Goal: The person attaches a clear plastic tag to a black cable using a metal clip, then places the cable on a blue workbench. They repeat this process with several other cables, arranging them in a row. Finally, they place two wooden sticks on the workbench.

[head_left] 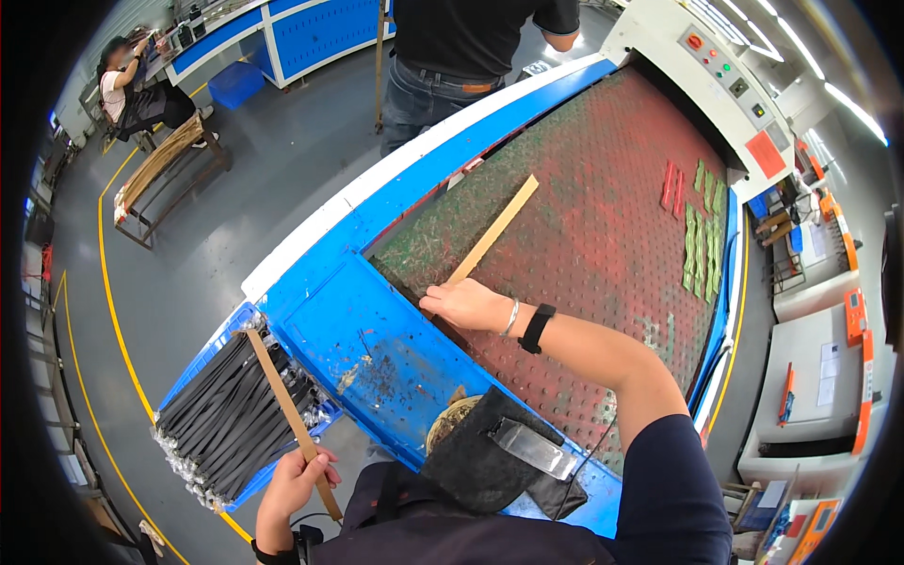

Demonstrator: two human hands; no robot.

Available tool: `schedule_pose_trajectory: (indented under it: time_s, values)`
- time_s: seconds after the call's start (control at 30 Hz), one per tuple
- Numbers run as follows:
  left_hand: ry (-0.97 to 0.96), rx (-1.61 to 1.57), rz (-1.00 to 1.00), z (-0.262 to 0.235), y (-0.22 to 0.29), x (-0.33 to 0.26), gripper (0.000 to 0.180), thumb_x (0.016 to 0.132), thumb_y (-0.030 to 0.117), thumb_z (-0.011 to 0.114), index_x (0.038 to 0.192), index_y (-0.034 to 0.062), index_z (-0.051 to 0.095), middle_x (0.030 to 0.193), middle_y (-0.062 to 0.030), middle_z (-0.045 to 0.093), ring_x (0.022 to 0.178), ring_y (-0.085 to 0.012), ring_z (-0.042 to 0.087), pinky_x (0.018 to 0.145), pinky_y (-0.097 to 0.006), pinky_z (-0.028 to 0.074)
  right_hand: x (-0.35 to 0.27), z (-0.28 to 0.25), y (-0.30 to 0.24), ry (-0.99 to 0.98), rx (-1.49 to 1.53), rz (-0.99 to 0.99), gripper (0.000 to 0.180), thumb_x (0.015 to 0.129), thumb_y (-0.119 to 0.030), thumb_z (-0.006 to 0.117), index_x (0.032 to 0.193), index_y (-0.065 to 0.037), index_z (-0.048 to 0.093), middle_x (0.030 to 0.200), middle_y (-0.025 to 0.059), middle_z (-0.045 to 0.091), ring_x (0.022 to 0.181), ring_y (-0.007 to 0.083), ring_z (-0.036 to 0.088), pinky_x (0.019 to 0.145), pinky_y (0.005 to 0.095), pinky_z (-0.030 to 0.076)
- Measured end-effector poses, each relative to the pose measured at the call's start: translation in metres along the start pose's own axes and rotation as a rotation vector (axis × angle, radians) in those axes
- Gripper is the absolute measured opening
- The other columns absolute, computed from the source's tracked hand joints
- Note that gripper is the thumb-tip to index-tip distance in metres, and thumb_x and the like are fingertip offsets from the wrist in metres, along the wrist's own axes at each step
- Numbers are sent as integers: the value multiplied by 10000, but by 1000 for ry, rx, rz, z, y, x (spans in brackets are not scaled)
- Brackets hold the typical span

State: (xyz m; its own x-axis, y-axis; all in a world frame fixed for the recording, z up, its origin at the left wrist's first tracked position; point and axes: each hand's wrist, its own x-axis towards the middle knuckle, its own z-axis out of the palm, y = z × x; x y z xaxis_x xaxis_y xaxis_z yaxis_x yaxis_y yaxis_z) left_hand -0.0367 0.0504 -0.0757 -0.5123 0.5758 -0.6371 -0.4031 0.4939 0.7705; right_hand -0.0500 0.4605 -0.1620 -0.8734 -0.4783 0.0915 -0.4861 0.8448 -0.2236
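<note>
My right hand (468, 305) reaches onto the near left corner of a studded red and green machine bed (603, 217) and grips the near end of a long wooden strip (495, 228) that lies slanted on the bed. Low at the left, my left hand (294, 478) is closed around the near end of a second wooden stick (281, 399). That stick lies across a blue crate (247, 476) packed with long black strips (226, 414).
A blue frame (348, 330) borders the bed, with debris on it. Rows of green and red flat pieces (702, 226) lie at the bed's far side. A person in black (461, 47) stands across the machine; another sits far left. A control panel (725, 71) is behind.
</note>
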Motion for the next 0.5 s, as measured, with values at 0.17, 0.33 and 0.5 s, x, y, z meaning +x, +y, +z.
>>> schedule_pose_trajectory:
  time_s: [0.17, 0.33, 0.5]
  values:
    - [0, -24, -4, -1, -3, 0, 200, 944, 146, 468, 954, -27, 568, 727, -89, 637, 677, -155, 607, 634, -283, 489, 2, -3, 0, 85, 8, -13, 185, 781, -170, 608, 931, -92, 531, 878, 75, 484, 735, 242, 584, 601, 346, 501]
    - [-2, -16, -6, -1, -4, 0, 201, 945, 151, 472, 955, -27, 566, 727, -90, 638, 677, -155, 605, 633, -281, 487, -2, -2, 11, 28, 4, 9, 147, 795, -167, 591, 897, -99, 509, 861, 83, 466, 731, 252, 584, 586, 364, 494]
    - [-7, -38, 17, -1, -8, -1, 216, 949, 169, 478, 954, -29, 563, 718, -94, 637, 660, -155, 599, 624, -280, 483, 0, -2, 14, -25, -29, -31, 99, 821, -161, 547, 863, -91, 490, 846, 99, 459, 710, 262, 589, 562, 380, 480]
